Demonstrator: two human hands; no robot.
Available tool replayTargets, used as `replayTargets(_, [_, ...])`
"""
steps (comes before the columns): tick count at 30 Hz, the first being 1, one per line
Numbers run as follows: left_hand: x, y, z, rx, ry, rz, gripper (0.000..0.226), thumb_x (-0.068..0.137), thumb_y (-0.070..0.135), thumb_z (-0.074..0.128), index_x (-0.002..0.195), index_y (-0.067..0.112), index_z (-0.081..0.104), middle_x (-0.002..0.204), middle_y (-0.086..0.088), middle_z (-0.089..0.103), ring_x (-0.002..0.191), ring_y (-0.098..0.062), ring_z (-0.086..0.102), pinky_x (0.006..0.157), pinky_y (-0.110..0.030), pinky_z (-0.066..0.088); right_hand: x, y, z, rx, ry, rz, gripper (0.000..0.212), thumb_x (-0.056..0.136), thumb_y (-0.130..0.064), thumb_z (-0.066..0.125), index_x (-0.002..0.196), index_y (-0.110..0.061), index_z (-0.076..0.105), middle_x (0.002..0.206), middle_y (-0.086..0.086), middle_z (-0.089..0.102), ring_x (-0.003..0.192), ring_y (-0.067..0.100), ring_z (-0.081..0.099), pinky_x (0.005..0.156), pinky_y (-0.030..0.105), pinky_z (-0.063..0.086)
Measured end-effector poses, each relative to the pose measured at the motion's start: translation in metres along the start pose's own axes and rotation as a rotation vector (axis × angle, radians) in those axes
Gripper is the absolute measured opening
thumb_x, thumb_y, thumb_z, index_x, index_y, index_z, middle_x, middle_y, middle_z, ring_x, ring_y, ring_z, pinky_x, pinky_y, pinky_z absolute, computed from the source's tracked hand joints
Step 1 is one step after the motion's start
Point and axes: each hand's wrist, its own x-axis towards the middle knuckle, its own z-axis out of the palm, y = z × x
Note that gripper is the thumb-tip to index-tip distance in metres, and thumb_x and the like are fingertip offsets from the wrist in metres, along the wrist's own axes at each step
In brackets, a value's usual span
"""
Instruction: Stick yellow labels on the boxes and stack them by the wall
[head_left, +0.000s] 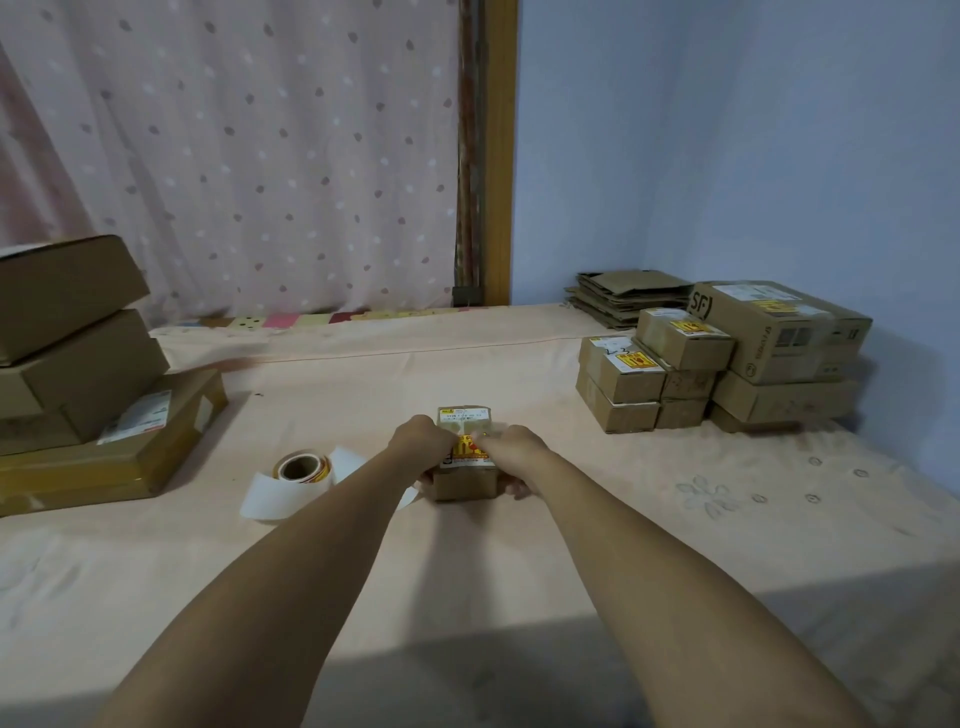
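Observation:
A small cardboard box (465, 483) sits in the middle of the peach-covered surface, with a white shipping label on its far top. A yellow label (469, 448) lies on its near top. My left hand (423, 439) holds the box's left side, fingers over the label's left edge. My right hand (511, 449) holds the right side, its fingers blurred over the label's right edge. Left of the box lies a roll of yellow labels (303, 466) with a loose strip of white backing paper (270, 499). Labelled boxes (727, 358) are stacked by the blue wall at the right.
Three larger cardboard boxes (78, 374) are piled at the left edge. Flattened cardboard (623, 296) lies behind the right stack in the corner. A dotted curtain (234, 156) hangs at the back. A grey strip (519, 675) runs along the near edge.

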Motion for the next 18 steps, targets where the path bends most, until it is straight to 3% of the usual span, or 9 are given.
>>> replayTargets(2, [0.001,-0.003,-0.001,-0.080,0.010,-0.015,0.020,0.092,0.024,0.061,0.081,0.010,0.055,0.080,-0.012,0.067,0.059,-0.029,0.066,0.049,-0.028,0.051,-0.003,0.002,-0.002,0.045,-0.025,-0.054,0.016,0.097,-0.049,0.061,0.097,-0.034,0.062,0.095,-0.004,0.066,0.078,0.021,0.065,0.058,0.030,0.051])
replayTargets(4, [0.005,-0.004,0.000,-0.162,0.034,-0.006,0.019,0.091,0.025,0.065,0.081,0.009,0.058,0.084,-0.013,0.069,0.065,-0.031,0.070,0.053,-0.030,0.055,-0.005,0.004,-0.005,0.073,-0.016,-0.089,0.016,0.095,-0.046,0.066,0.089,-0.035,0.055,0.096,-0.005,0.066,0.084,0.020,0.065,0.061,0.031,0.052])
replayTargets(8, [0.011,0.004,0.005,-0.348,0.014,0.054,0.025,0.084,0.024,0.072,0.092,0.000,0.071,0.087,-0.016,0.074,0.069,-0.029,0.070,0.076,-0.039,0.061,0.005,0.009,-0.016,0.097,0.202,-0.178,0.031,0.088,-0.049,0.072,0.104,-0.025,0.059,0.098,-0.007,0.063,0.095,0.023,0.067,0.076,0.035,0.056])
replayTargets(10, [0.011,0.014,0.009,-0.411,-0.006,0.108,0.025,0.081,0.024,0.076,0.089,0.001,0.075,0.086,-0.015,0.075,0.070,-0.025,0.068,0.077,-0.037,0.060,0.007,0.010,-0.027,0.119,0.308,-0.223,0.038,0.089,-0.048,0.073,0.111,-0.021,0.058,0.101,-0.007,0.062,0.101,0.020,0.064,0.087,0.035,0.053])
replayTargets(13, [0.006,0.035,0.015,-0.514,-0.054,0.221,0.009,0.080,0.018,0.078,0.086,0.011,0.077,0.088,-0.006,0.076,0.079,-0.020,0.067,0.074,-0.028,0.053,0.005,0.011,-0.049,0.213,0.397,-0.275,0.039,0.086,-0.042,0.076,0.112,-0.022,0.057,0.103,-0.008,0.062,0.099,0.016,0.064,0.085,0.034,0.052])
replayTargets(18, [-0.002,0.079,0.033,-0.565,-0.127,0.434,0.036,0.077,0.013,0.081,0.113,0.018,0.078,0.104,0.004,0.077,0.096,-0.011,0.066,0.080,-0.023,0.047,0.005,0.017,-0.087,0.371,0.520,-0.313,0.027,0.086,-0.031,0.072,0.108,-0.028,0.058,0.108,-0.007,0.065,0.098,0.013,0.064,0.070,0.027,0.046])
